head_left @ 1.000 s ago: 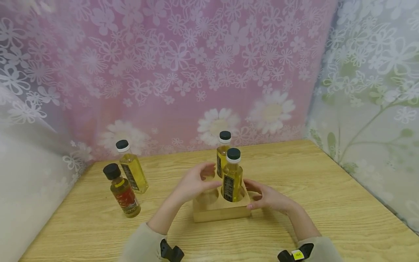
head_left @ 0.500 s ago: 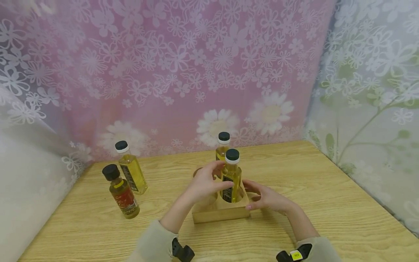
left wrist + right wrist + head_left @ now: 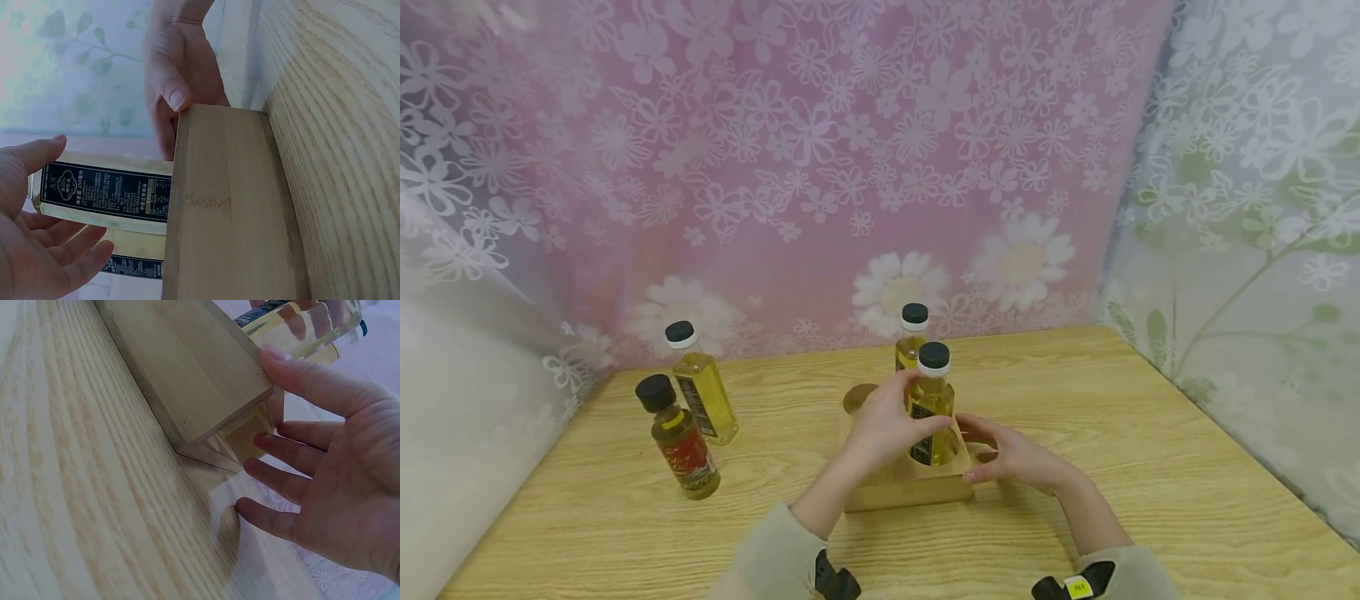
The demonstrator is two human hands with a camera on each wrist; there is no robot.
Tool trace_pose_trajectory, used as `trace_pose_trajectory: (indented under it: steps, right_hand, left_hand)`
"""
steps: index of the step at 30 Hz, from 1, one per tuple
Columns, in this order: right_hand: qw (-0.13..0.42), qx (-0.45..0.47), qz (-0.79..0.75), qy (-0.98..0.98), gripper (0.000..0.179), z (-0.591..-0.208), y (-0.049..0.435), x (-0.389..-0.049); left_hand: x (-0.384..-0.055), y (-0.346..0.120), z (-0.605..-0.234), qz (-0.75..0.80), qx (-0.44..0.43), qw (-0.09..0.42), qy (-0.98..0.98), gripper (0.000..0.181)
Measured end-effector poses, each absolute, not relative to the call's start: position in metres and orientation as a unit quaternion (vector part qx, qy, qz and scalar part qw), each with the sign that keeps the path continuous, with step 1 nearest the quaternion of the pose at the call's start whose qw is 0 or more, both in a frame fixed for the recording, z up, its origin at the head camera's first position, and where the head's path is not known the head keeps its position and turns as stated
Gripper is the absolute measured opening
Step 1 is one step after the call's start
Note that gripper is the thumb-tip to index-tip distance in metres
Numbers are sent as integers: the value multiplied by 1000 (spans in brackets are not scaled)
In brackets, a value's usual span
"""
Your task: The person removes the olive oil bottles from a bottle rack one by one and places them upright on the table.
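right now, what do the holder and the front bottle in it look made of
Holder: likely bamboo or pale wood, satin finish, with straight grain and a node-like mark. Front bottle: glossy glass or clear plastic, I can't tell which; it's see-through.

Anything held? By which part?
Front bottle, by its upper body; left hand curls round it. Right hand touches the wooden holder at its near right corner.

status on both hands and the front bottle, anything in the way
Left hand around front bottle, firm grip unclear. Right hand touching right end of wooden rack. Front bottle upright in wooden rack. Rear bottle close behind, possibly crowding left hand.
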State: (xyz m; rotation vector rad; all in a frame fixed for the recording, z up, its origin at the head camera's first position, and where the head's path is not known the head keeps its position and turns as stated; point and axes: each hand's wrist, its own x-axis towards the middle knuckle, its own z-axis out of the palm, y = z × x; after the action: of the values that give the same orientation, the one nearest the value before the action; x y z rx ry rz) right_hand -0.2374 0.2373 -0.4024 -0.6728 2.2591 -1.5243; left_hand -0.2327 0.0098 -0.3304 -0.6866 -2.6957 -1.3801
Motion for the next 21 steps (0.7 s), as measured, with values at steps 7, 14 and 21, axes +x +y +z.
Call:
trace_pose_trajectory:
  steps: [7, 14, 21]
  right_hand:
    - [165, -239, -539, 791, 88, -404, 238, -238]
    - [166, -241, -538, 790, 87, -405, 238, -238]
    - [155, -246, -535, 793, 89, -402, 239, -237]
  left_hand:
    - [-234, 12, -333, -451, -215, 32, -866, 68]
    - [-234, 10, -337, -483, -212, 43, -848, 65]
    - [-229, -2, -318, -532, -218, 78, -814, 58]
